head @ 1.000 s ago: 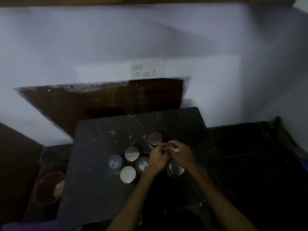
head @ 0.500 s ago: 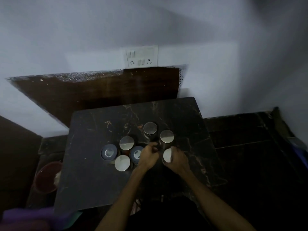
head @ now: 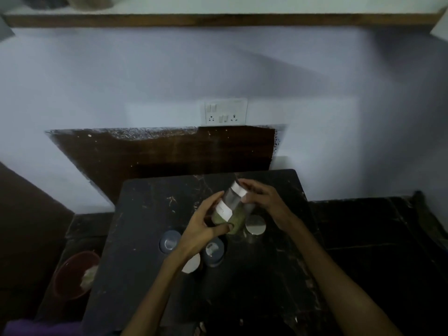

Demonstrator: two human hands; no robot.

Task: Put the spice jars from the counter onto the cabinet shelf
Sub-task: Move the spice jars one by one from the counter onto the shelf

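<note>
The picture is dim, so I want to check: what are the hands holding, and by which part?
A tilted spice jar: left hand grips its lower body, right hand holds the lid end.

Dark marbled surface [head: 145, 263] with pale scuffs. Sitting on it: a steel-lidded jar [head: 255, 225] around 3 o'clock, a grey-lidded jar [head: 169, 241] over at 9, another grey-lidded one [head: 213, 251] near center, and a white-lidded jar [head: 192, 263] just beside it.

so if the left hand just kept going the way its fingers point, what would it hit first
Probably nothing soon: the left hand, gripping the jar, points up and away over bare counter toward the wall, though depth is unclear.
</note>
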